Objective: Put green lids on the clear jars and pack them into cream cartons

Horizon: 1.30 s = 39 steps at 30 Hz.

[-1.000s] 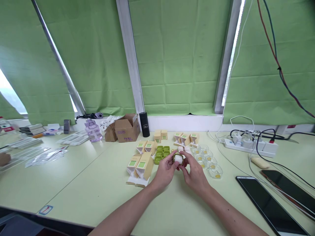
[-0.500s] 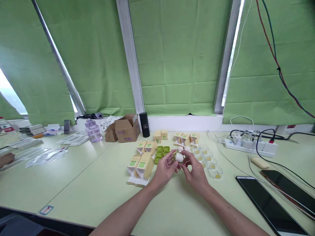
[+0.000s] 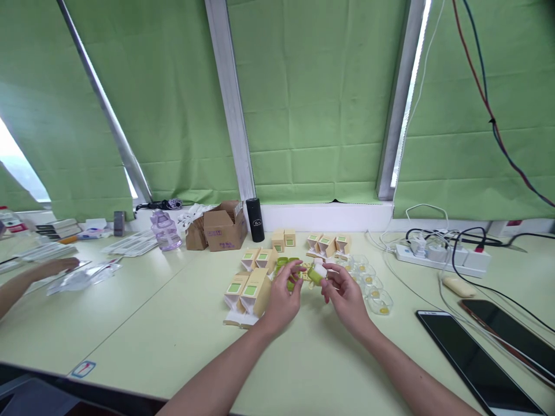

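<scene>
My right hand (image 3: 346, 290) pinches a small green square cup (image 3: 315, 277) between thumb and fingers. The cup is tilted, and a white rounded piece (image 3: 321, 269) sits in its mouth. To the left, my left hand (image 3: 282, 293) is off that cup, fingers curved and apart. It is over a group of green cups (image 3: 281, 261) and hides most of them; whether it touches one I cannot tell. Small yellow pieces (image 3: 306, 271) lie on the table between the hands. Clear plastic cups with yellow bottoms (image 3: 380, 301) stand beside my right hand.
Cream boxes with green windows (image 3: 255, 289) stand left of my hands, more cream boxes (image 3: 326, 245) behind. A cardboard box (image 3: 224, 226), black flask (image 3: 255, 219) and purple bottle (image 3: 165, 231) line the back. Right: power strip (image 3: 442, 259), cables, phones (image 3: 472, 358). Another person's hand (image 3: 58, 267) is far left.
My left hand has let go of the green cup and moved left over the other green cups. The cup is now tilted in my right hand. The other person's arm reaches further in.
</scene>
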{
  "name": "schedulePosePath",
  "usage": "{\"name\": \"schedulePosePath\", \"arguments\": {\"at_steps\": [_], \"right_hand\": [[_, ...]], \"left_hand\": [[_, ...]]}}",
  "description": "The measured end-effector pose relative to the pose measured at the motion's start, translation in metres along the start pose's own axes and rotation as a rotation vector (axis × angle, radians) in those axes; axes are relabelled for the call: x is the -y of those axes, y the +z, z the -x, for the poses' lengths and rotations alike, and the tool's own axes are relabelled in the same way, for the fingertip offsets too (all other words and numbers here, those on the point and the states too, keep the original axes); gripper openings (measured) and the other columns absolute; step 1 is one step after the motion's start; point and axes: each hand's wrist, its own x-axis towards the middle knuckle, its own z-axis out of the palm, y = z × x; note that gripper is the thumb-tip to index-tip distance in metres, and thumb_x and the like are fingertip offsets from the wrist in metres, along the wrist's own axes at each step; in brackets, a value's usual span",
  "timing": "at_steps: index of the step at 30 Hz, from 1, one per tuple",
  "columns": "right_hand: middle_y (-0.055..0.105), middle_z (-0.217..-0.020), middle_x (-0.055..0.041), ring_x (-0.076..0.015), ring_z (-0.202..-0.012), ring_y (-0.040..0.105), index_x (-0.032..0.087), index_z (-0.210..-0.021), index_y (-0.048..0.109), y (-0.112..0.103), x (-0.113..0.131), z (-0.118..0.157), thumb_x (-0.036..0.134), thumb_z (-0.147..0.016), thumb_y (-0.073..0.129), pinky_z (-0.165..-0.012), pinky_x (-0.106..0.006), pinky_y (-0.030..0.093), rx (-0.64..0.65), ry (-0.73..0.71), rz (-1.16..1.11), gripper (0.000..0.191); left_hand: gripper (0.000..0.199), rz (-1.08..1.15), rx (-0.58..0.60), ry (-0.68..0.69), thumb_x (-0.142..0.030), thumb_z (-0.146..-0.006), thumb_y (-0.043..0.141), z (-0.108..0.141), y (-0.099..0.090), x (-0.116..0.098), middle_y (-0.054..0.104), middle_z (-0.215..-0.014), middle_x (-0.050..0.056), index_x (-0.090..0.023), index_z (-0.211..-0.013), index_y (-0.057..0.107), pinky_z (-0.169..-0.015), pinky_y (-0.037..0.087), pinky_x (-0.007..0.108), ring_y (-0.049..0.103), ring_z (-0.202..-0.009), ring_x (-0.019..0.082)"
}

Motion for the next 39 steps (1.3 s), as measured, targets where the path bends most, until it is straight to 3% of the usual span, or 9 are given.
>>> {"name": "schedulePosePath", "arguments": {"at_steps": [5,10,15,22,34,39], "right_hand": [[0.064,-0.072,0.002,-0.0149,-0.059,0.057,0.021,-0.116,0.061,0.002,0.001,-0.002,0.062,-0.083,0.08,-0.051,-0.027,0.049,-0.009,0.071,-0.144,0.056],[0.062,-0.062,0.0037,-0.0145,-0.054,0.055,0.019,-0.11,0.063,0.003,-0.001,-0.003,0.067,-0.076,0.084,-0.049,-0.027,0.047,-0.015,0.153,-0.186,0.063],[0.063,-0.061,0.0024,-0.0145,-0.054,0.055,0.017,-0.11,0.065,0.003,-0.004,-0.002,0.068,-0.079,0.082,-0.05,-0.027,0.047,0.02,0.2,-0.173,0.062],[0.063,-0.063,0.0012,-0.0139,-0.053,0.054,0.017,-0.105,0.067,0.003,-0.007,-0.002,0.07,-0.081,0.079,-0.049,-0.026,0.045,0.039,0.201,-0.146,0.06],[0.06,-0.062,0.0005,-0.016,-0.054,0.054,0.019,-0.092,0.07,-0.004,-0.002,-0.001,0.079,-0.088,0.063,-0.053,-0.028,0.045,0.073,0.116,0.027,0.061],[0.062,-0.062,-0.0016,-0.0184,-0.056,0.055,0.02,-0.084,0.073,-0.006,0.009,0.001,0.078,-0.092,0.056,-0.055,-0.029,0.042,0.019,0.054,0.244,0.061]], "left_hand": [[0.042,-0.187,0.003,0.209,-0.016,-0.099,0.061,0.002,-0.002,0.0,0.066,-0.132,0.009,-0.028,-0.14,0.057,-0.106,0.049,0.047,0.056,-0.124,0.027],[0.053,-0.288,0.062,0.324,-0.006,-0.095,0.06,0.003,-0.002,-0.002,0.056,-0.144,0.01,-0.031,-0.141,0.057,-0.112,0.046,0.052,0.047,-0.136,0.03],[0.062,-0.337,0.088,0.348,0.001,-0.09,0.058,0.005,-0.002,-0.004,0.047,-0.148,0.011,-0.034,-0.141,0.06,-0.107,0.052,0.051,0.048,-0.134,0.03],[0.056,-0.351,0.083,0.366,0.0,-0.09,0.059,0.004,-0.002,-0.005,0.05,-0.142,0.012,-0.032,-0.136,0.063,-0.105,0.054,0.05,0.05,-0.133,0.03],[0.044,-0.276,0.104,0.307,-0.017,-0.098,0.066,0.004,-0.002,-0.006,0.057,-0.134,0.012,-0.029,-0.14,0.059,-0.11,0.05,0.052,0.054,-0.131,0.03],[0.04,-0.218,0.081,0.25,-0.028,-0.1,0.067,0.003,0.0,-0.005,0.061,-0.132,0.012,-0.028,-0.139,0.061,-0.11,0.049,0.051,0.055,-0.129,0.031]]}}
